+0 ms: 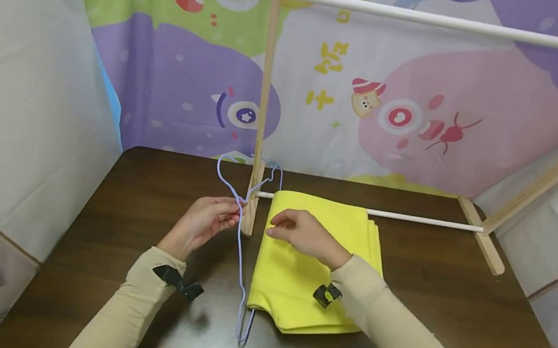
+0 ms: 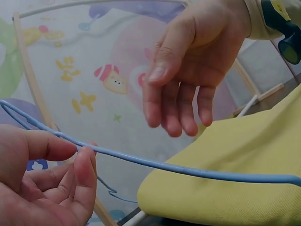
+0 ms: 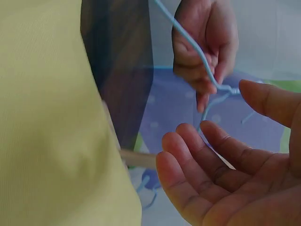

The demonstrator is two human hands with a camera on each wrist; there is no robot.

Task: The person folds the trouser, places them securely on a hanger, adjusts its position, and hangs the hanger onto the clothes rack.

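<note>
A light blue wire clothes hanger [image 1: 241, 254] is pinched near its neck between the thumb and fingers of my left hand [image 1: 201, 222]. Folded yellow cloth [image 1: 303, 292] hangs over the hanger's long bar, which is hidden inside the fold. The rest of the cloth spreads to the right above the dark table. Over the cloth's left part hovers my right hand [image 1: 307, 234], its fingers loosely bent and holding nothing. In the left wrist view, a gap shows between the right hand [image 2: 193, 66] and the hanger wire [image 2: 188, 170].
A wooden rack stands at the back of the dark table [image 1: 143, 188], with a left post [image 1: 267, 73], a white top rail [image 1: 448, 22] and a low white rod [image 1: 426, 221]. Its right foot [image 1: 484, 239] sits near the right edge. A cartoon-printed curtain [image 1: 190, 73] hangs behind.
</note>
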